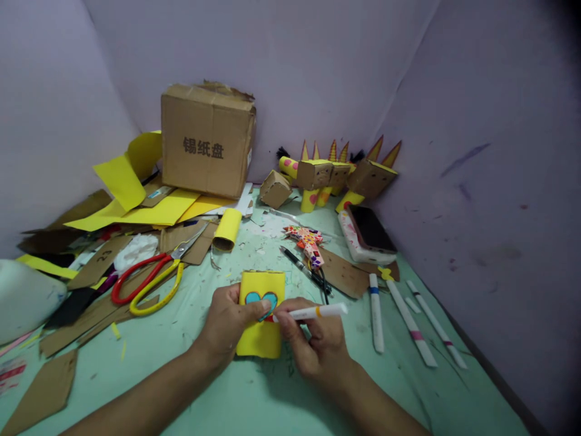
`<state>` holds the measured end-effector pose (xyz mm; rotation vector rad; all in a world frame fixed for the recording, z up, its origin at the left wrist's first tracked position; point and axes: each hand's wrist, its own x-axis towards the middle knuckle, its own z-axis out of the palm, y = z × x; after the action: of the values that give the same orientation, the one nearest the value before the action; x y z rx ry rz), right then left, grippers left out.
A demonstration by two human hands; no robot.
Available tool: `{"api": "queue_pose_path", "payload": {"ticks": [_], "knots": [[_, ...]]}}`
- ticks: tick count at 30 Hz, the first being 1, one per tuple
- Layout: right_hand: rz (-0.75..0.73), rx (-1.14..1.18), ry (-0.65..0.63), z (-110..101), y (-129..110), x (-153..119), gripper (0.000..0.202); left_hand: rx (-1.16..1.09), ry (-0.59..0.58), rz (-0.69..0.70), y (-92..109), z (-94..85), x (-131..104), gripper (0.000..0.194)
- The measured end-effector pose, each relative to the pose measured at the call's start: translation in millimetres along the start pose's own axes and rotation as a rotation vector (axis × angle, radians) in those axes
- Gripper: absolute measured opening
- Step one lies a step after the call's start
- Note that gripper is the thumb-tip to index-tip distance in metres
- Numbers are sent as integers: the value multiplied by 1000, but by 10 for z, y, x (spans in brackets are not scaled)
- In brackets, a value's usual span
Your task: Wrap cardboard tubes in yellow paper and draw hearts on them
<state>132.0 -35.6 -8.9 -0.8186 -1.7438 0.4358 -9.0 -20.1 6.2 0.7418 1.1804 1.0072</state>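
My left hand [224, 327] grips a yellow paper-covered tube [259, 344] from its left side, the thumb lying across the front. A blue heart [258, 300] with a dark outline is drawn on the yellow paper, partly under that thumb. Between the fingers of my right hand [313, 339] is a white marker [329, 310] with an orange band. Its tip end meets the paper beside the heart's lower right, where a small red patch shows; the tip itself is hidden by my fingers.
Red-and-yellow scissors [157, 275] lie left among cardboard scraps. Behind stand a cardboard box [206, 145], a yellow tube [227, 229] and several cardboard animal figures [315, 174]. A patterned glue gun [308, 242], a black pen [302, 266], a phone [371, 229] and white markers [376, 312] lie right.
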Motion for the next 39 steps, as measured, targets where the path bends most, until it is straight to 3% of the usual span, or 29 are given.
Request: {"api": "queue_pose_path", "payload": {"ticks": [15,26,39], "knots": [[45,79,-46,33,4,-14,12,20,-1,21,-24,-21,23,26],[97,10,8,-22,32,-18,12,4,-12,-8,-19,-15,5,34],[90,64,-54,26,-13,-13,11,15,19,34,-47,-28,20,29]]}}
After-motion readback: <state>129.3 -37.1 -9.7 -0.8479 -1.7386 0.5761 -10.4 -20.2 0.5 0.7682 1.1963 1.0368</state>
